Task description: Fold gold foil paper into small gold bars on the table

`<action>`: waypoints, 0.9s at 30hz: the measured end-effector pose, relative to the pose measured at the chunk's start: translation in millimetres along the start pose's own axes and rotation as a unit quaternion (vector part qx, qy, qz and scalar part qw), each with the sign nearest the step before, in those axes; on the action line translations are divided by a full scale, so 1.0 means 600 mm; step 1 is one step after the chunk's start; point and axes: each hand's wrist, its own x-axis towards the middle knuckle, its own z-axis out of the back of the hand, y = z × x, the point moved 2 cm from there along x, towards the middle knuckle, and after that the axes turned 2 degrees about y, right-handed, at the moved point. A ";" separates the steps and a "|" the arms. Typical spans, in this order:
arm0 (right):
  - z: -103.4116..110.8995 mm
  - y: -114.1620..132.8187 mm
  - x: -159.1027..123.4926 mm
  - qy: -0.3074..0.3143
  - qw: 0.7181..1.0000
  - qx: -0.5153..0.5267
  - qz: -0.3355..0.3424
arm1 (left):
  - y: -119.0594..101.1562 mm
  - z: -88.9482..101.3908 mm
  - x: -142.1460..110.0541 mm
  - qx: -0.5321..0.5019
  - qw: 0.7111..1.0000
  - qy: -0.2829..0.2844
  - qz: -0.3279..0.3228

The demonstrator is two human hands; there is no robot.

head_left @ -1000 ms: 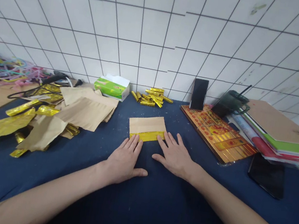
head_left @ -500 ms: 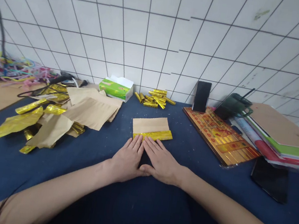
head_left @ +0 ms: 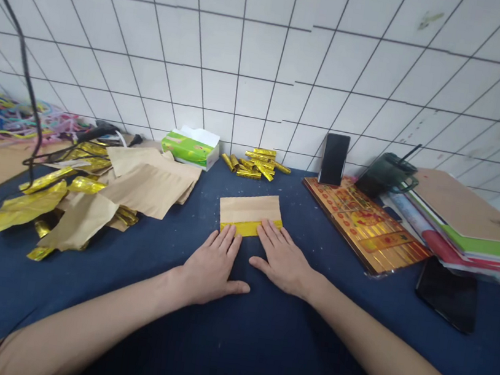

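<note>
A sheet of paper (head_left: 249, 208), tan on its upper face, lies on the dark blue table in front of me. Its near edge is folded over and shows a shiny gold strip. My left hand (head_left: 212, 267) lies flat, fingertips on the left part of that gold fold and thumb stretched out to the right. My right hand (head_left: 284, 259) is also flat, its fingertips pressing the right part of the fold. Neither hand grips anything. Several rolled gold paper tubes (head_left: 260, 164) are piled beyond the sheet, near the wall.
Tan and gold paper sheets (head_left: 147, 188) are heaped at left, with a black cable (head_left: 26, 57) hanging above. A green tissue box (head_left: 190, 147) stands by the wall. At right are an upright phone (head_left: 333, 159), red-gold packets (head_left: 365, 225), a dark mug (head_left: 386, 174) and stacked folders (head_left: 474, 210).
My right hand slid left along the fold until it met my left hand, then moved back to the right. The left hand stays at the fold. A hanging cable has come into view at left.
</note>
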 end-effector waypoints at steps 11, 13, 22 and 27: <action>-0.009 0.010 0.002 -0.019 0.999 -0.005 -0.040 | 0.003 0.020 0.002 -0.016 0.998 0.053 0.005; -0.011 0.009 0.002 -0.022 0.999 -0.009 -0.034 | -0.008 0.031 0.012 -0.033 0.998 0.058 0.011; -0.032 0.001 -0.005 -0.008 0.997 -0.071 0.017 | -0.097 0.030 0.103 -0.150 0.988 0.014 -0.038; -0.015 0.005 -0.002 0.013 0.999 -0.040 0.019 | -0.066 0.011 0.104 -0.136 0.991 0.012 -0.015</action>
